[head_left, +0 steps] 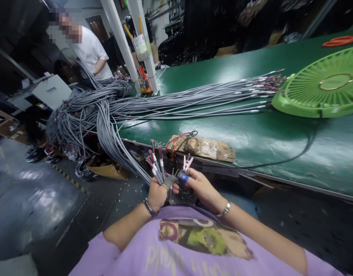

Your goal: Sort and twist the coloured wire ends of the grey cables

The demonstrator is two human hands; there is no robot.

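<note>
My left hand [159,193] is closed round several grey cables [158,174], whose stripped ends fan upward in thin coloured wires [151,157]. White bands show just below those wires. Grey wrapping covers the thumb of this hand. Close by on the right, my right hand [201,188] has its thumb and fingers pinched together near the left thumb, with blue and dark wrapping on its thumb. Whatever lies in that pinch is too small to make out. A pale pink clip [187,163] stands just above the right fingertips at the table edge.
Many long grey cables [179,100] lie across the green table [259,143] and heap up at its left end [75,119]. A worn wooden block [207,148] sits at the front edge. A green fan [334,82] is at right. A person in white [92,51] handles cables at back left.
</note>
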